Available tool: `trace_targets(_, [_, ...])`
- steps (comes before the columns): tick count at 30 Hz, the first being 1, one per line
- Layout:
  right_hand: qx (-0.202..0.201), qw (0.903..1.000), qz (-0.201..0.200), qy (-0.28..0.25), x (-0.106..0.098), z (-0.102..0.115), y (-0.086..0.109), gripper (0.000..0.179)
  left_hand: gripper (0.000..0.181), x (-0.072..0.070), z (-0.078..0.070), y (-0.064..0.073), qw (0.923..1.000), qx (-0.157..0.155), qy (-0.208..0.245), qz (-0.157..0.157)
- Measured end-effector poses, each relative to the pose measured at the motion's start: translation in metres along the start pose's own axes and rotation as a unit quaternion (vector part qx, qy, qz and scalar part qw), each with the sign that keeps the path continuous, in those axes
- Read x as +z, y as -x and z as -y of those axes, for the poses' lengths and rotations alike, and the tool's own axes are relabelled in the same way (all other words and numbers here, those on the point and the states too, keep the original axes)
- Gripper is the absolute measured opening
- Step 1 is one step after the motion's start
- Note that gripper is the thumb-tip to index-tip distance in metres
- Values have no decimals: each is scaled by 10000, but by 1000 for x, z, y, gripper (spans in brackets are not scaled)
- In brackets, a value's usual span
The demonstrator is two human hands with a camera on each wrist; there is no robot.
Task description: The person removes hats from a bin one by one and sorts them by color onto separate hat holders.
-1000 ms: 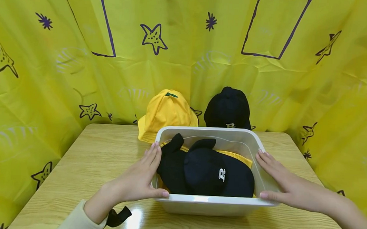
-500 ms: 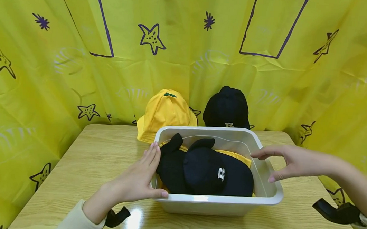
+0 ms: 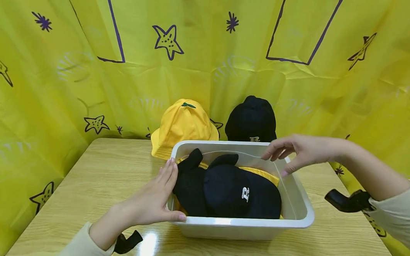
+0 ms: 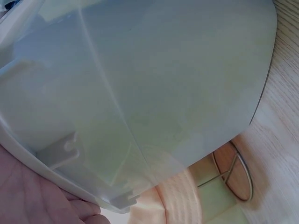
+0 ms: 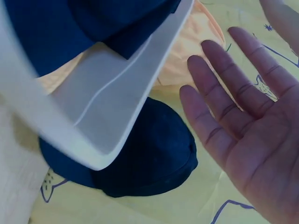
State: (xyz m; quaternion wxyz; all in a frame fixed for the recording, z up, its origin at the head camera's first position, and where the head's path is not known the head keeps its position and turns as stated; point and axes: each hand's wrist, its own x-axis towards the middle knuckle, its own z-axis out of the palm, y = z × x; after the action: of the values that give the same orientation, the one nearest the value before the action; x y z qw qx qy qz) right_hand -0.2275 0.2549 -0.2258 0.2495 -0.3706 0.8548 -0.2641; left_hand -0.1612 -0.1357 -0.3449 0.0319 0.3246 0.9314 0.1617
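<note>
In the head view a white plastic bin (image 3: 248, 222) holds two dark caps: a front cap (image 3: 226, 195) with a white R, and a black cap (image 3: 192, 191) at its left. Yellow cloth (image 3: 265, 174) shows beneath them. My left hand (image 3: 149, 198) rests on the bin's left rim with fingers straight, its thumb along the front rim. Over the back right corner hovers my right hand (image 3: 302, 150), fingers loosely bent. The right wrist view shows that palm (image 5: 261, 126) holding nothing, near the dark cap (image 5: 149, 149) behind the bin.
Behind the bin a yellow bucket hat (image 3: 185, 127) with a green leaf and a black cap (image 3: 251, 120) stand on the wooden table (image 3: 119, 170). A wire stand (image 4: 231, 170) shows near the hat. Yellow patterned cloth (image 3: 193, 77) hangs behind and at both sides.
My right hand has let go of the bin's right rim, risen, and moved back and left over the corner. The left hand stays on the rim; the bin and caps keep their places.
</note>
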Motion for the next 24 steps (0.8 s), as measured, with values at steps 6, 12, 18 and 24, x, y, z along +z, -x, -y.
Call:
trace_targets(6, [-279,9974,301,-590,-14,6,-36,43,119,-2,1,1,10000,10,44,-8])
trace_targets(12, [-387,9930,454,-1024,-18,4,-70,49,120,-2,0,0,10000,-36,69,43])
trace_targets(18, [-230,9889,685,-1299,-17,-1,-98,58,120,-2,0,0,9999,5,123,67])
trace_targets(24, [43,9874,995,-1227,-7,-12,-126,67,120,-2,1,0,9997,-71,193,129])
